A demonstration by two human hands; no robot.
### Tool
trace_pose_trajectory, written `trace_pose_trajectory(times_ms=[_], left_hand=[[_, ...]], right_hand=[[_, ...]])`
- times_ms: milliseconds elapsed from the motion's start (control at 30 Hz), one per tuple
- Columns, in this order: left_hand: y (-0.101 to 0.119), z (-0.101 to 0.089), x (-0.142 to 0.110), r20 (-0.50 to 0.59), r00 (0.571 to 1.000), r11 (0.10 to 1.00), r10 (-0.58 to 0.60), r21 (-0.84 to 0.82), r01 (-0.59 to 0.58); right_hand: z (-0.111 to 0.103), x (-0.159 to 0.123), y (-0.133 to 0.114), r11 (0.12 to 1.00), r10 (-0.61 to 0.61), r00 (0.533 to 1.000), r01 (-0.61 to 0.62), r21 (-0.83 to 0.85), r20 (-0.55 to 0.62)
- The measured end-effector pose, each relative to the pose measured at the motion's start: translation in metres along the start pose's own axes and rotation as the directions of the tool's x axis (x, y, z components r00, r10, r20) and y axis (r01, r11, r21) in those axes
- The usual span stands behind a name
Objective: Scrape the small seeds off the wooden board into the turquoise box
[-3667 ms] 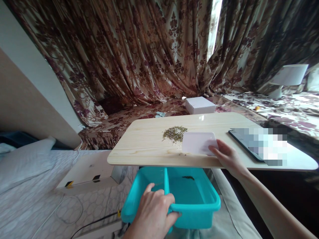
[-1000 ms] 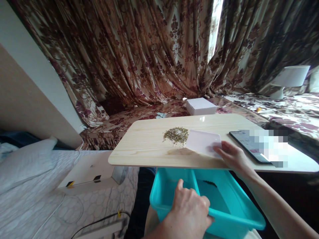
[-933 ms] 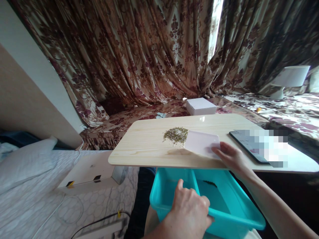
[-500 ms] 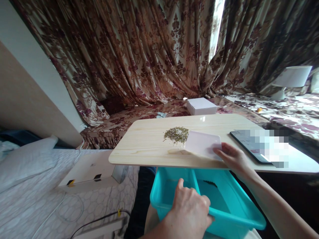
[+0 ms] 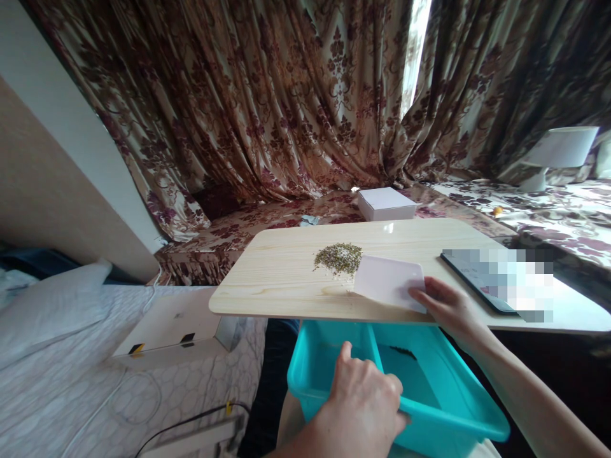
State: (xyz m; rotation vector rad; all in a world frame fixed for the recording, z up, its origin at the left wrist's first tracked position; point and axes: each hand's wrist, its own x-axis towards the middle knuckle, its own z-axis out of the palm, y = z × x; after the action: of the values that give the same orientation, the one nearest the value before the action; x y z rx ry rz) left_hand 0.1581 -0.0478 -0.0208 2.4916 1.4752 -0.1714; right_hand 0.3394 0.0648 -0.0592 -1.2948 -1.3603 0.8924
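Note:
My right hand (image 5: 449, 305) pinches the right end of a thin white rectangular sheet (image 5: 389, 280), which looks like a plastic scraper. It lies low over the light wooden tabletop (image 5: 267, 273). Just beyond its left edge is a heap of small green and whitish grains (image 5: 338, 257), with pale bits scattered on the near side. Below the table's front edge, my left hand (image 5: 360, 394) is closed over the near rim of a turquoise two-compartment bin (image 5: 458, 413), index finger stretched over the left compartment. A dark streak of bits lies in the right compartment.
A tablet (image 5: 482, 286), partly blurred out, lies on the table right of my right hand. Behind the table sits a white box (image 5: 386, 202). A bed (image 5: 191, 388) at left carries a flat white carton (image 5: 172, 324) and cables. A lamp (image 5: 563, 146) stands far right.
My right hand and the white sheet have shifted slightly toward the table's near edge. The grain heap looks about the same, and my left hand stays on the bin.

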Motion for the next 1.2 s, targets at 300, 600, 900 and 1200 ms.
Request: trace_pose_trajectory(times_ms=[300, 600, 900, 1200], left_hand=[[0.000, -0.005, -0.001, 0.023, 1.000, 1.000, -0.010, -0.025, 0.011], [0.001, -0.009, -0.001, 0.061, 0.998, 0.999, -0.027, -0.025, 0.028], [-0.002, -0.003, -0.002, 0.020, 1.000, 0.999, -0.020, -0.025, 0.020], [-0.007, -0.001, -0.004, 0.024, 0.999, 0.998, -0.047, -0.039, 0.048]], right_hand=[[0.008, -0.014, -0.005, 0.999, -0.016, 0.985, 0.009, 0.040, 0.170], [0.010, 0.010, -0.005, 0.994, -0.022, 0.999, 0.018, 0.105, 0.036], [0.021, 0.005, -0.001, 0.999, -0.020, 0.992, 0.015, 0.041, 0.128], [0.018, -0.008, -0.009, 0.993, -0.090, 0.962, 0.066, 0.100, 0.257]])
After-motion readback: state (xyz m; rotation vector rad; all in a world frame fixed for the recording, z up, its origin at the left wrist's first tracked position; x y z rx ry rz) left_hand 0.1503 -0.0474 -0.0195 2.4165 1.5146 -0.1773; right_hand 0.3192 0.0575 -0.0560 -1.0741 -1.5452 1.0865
